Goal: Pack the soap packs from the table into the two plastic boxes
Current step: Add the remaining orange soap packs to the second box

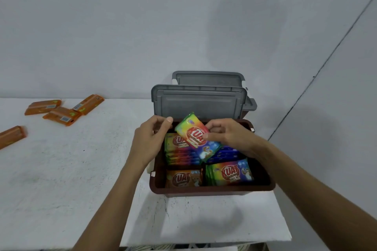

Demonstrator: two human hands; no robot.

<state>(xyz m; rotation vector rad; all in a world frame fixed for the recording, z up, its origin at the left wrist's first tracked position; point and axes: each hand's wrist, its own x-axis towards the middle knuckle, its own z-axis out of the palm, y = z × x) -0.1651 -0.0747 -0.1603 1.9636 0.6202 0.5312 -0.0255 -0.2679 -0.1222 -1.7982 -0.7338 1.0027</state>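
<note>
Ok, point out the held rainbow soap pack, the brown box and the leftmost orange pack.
rainbow soap pack (pixel 193 136): head view, red logo.
brown box (pixel 212 189): head view, near rim.
leftmost orange pack (pixel 11 137): head view, top face.

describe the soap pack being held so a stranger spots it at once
Find the brown-rimmed plastic box on the white table. Above its far half, the right hand pinches a rainbow KUAT soap pack. It alone is lifted and tilted; the other packs lie stacked inside.
</note>
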